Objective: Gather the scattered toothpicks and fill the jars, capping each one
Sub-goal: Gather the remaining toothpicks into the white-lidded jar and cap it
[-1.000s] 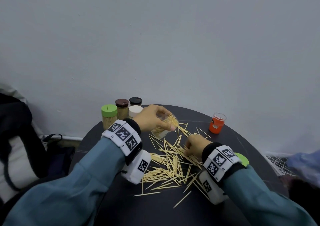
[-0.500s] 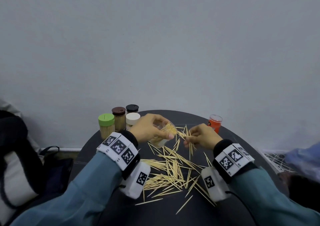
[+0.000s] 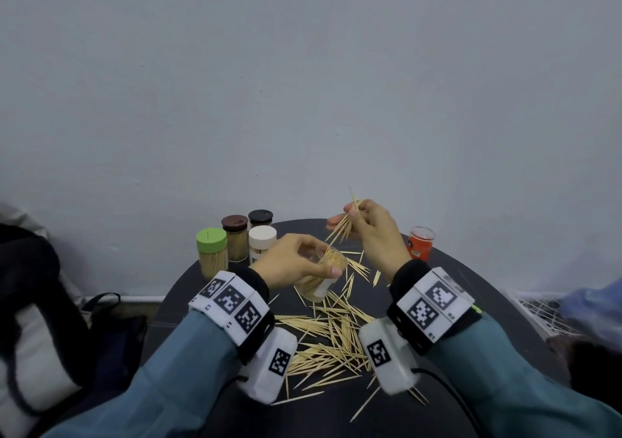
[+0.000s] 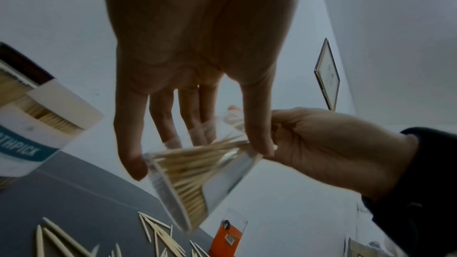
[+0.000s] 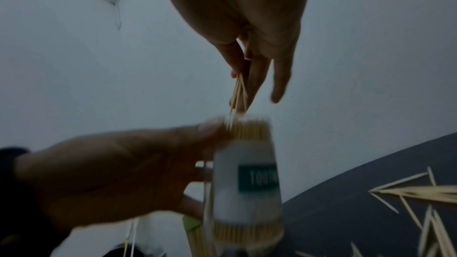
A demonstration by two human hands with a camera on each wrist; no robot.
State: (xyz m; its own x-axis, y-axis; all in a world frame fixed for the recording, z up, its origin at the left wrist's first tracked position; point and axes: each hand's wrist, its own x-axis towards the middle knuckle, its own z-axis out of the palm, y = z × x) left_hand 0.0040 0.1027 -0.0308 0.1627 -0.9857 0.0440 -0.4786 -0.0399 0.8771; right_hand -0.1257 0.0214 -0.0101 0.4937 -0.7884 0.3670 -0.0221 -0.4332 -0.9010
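Note:
My left hand (image 3: 296,264) grips an open clear jar (image 3: 323,278) partly filled with toothpicks, tilted just above the round dark table (image 3: 471,289). My right hand (image 3: 365,224) is raised above the jar's mouth and pinches a small bundle of toothpicks (image 3: 346,222) pointing down toward it. In the left wrist view my fingers (image 4: 131,155) wrap the jar (image 4: 197,179). The right wrist view shows the bundle (image 5: 238,93) just over the jar (image 5: 247,179). Many loose toothpicks (image 3: 333,336) lie scattered on the table between my wrists.
At the table's back left stand capped jars: green-lidded (image 3: 211,247), brown-lidded (image 3: 235,241), black-lidded (image 3: 261,219) and white-lidded (image 3: 262,244). An open orange jar (image 3: 420,242) stands at the back right. A dark bag (image 3: 40,303) sits left of the table.
My right hand picked a bundle of toothpicks off the table pile and lifted it up over the jar. My left hand kept holding the jar.

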